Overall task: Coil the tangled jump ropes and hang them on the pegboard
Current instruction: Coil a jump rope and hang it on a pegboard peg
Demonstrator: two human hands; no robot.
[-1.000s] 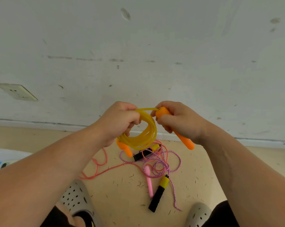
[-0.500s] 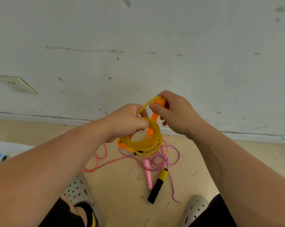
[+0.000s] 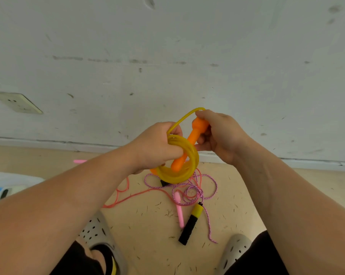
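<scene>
The person's left hand [image 3: 155,145] was curled round the yellow coil [image 3: 194,157], held up in front of the white wall [image 3: 167,56]. The right hand [image 3: 221,135] pinched the knobbed top of the orange handle [image 3: 189,141] between thumb and fingers. The handle slanted down and left, and its lower end seemed to poke through the ring, though the left fingers hid part of the crossing.

On the floor [image 3: 148,225] below lay the rest of the tangle: a pink rope [image 3: 128,197] with its pink handle [image 3: 179,211], and a purple speckled rope [image 3: 211,187] looped over it, ending in a black-and-yellow handle [image 3: 190,225]. Both forearms blocked much of the floor at either side. A grey perforated shoe [image 3: 94,233] showed near the bottom edge, and a wall socket [image 3: 19,102] sat far left.

A second before, that handle had pointed away to the right, outside the coil. Since then the right hand had risen and swung it inward across the loops.
</scene>
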